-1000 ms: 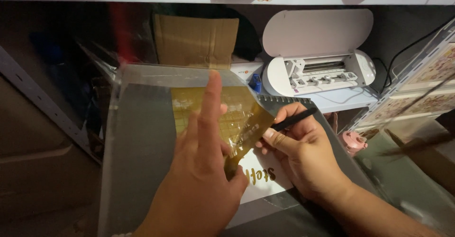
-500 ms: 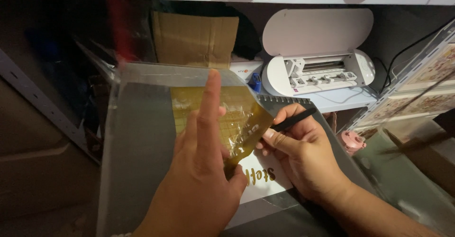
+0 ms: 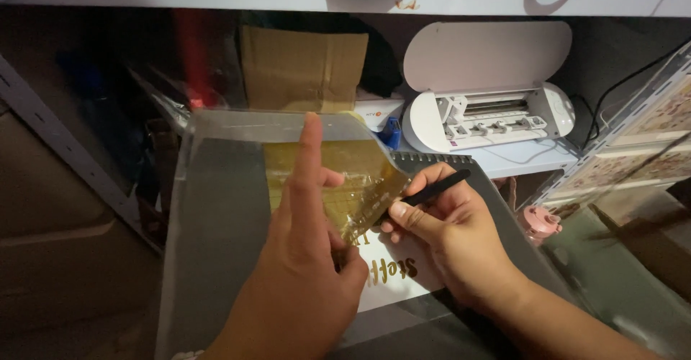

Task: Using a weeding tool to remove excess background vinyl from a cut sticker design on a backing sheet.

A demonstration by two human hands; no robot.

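Observation:
My left hand (image 3: 302, 259) pinches a gold vinyl sheet (image 3: 345, 180) that is partly peeled up from a clear cutting mat (image 3: 216, 209), with the index finger pointing straight up. My right hand (image 3: 446, 238) holds a thin black weeding tool (image 3: 432, 189) like a pen, its tip against the lower right edge of the gold sheet. Under the lifted sheet lies a white backing (image 3: 396, 277) with gold cut letters stuck on it. The mat is tilted toward me and covers most of what is below.
A white cutting machine (image 3: 489, 108) with its lid open sits on a shelf at the back right. A cardboard box (image 3: 302, 69) stands behind the mat. A small pink object (image 3: 540, 223) lies to the right. Patterned sheets (image 3: 648, 151) lean at the far right.
Both hands stay almost still. The gold sheet looks lifted slightly further from the backing, with the tool tip still at its edge.

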